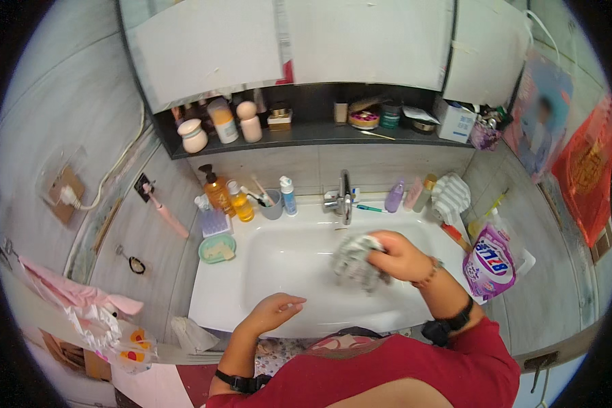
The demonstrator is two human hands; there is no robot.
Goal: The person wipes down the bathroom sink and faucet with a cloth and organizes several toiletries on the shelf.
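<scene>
My right hand point(400, 255) grips a crumpled grey-and-white cloth point(356, 262) over the right half of a white washbasin point(290, 255). The cloth is slightly blurred and hangs below my fingers. Nothing is in my left hand point(277, 312), which is over the basin's front left part with its fingers loosely extended. A chrome faucet point(345, 199) stands at the basin's back edge, beyond the cloth. No running water can be made out.
Left of the basin are a green soap dish point(217, 249), an amber pump bottle point(218, 194) and a grey toothbrush cup point(272, 205). On the right are a striped cloth point(451, 196), an orange-red brush point(456, 237) and a purple detergent pouch point(489, 262). A dark shelf point(306, 136) holds jars above.
</scene>
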